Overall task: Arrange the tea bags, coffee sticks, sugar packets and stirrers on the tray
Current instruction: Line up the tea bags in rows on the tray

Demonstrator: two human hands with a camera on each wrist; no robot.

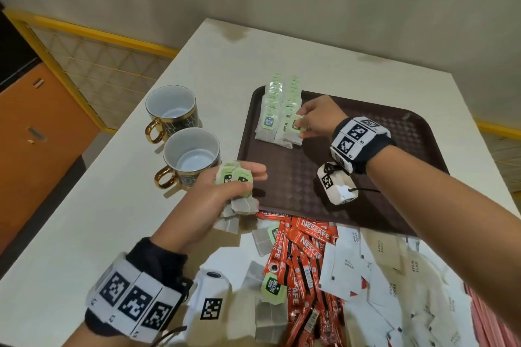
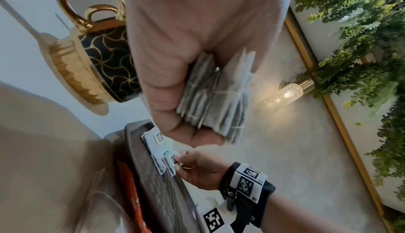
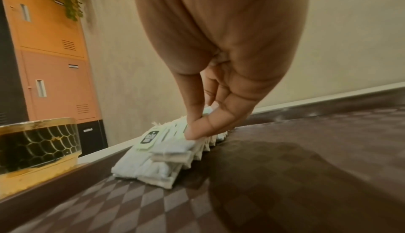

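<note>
The tray (image 1: pixel 394 149) is dark brown with a checker pattern; tea bags (image 1: pixel 272 124) have green tags; coffee sticks (image 1: pixel 307 236) are red; cups (image 1: pixel 191 155) seem black with gold lines.

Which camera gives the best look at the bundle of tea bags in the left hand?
The left wrist view: the tea bag bundle fills the frame, gripped by the left hand. The head view shows mostly its green tags. The right wrist view misses it.
</note>
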